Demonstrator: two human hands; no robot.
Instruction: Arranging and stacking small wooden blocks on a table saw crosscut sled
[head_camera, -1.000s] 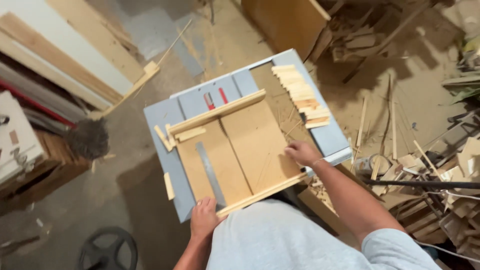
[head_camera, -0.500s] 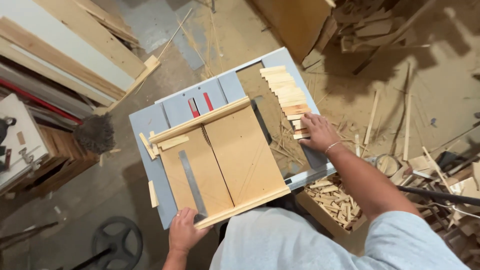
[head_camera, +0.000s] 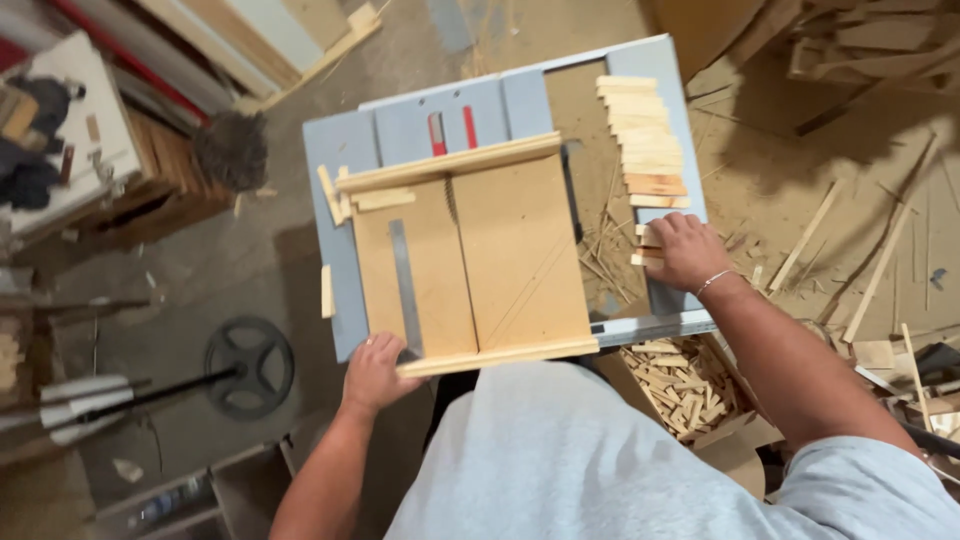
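Observation:
A grey table saw (head_camera: 350, 150) carries a plywood crosscut sled (head_camera: 500, 250) with front and rear wooden fences. My left hand (head_camera: 375, 370) grips the near left corner of the sled's front fence, beside a metal ruler (head_camera: 405, 285). On the saw's right side my right hand (head_camera: 680, 250) lies over small wooden pieces (head_camera: 645, 240) at the near end of a row of short wood strips (head_camera: 645, 140).
A box of wood offcuts (head_camera: 680, 385) sits below the saw's right edge. Long scraps litter the sawdust floor (head_camera: 860, 230) at right. Planks lean at top left, with a brush (head_camera: 230, 150) and a black wheel (head_camera: 250, 365) on the floor at left.
My right hand has moved from the sled's right edge out to the strips on the saw's right side. My left hand stays on the sled's near fence.

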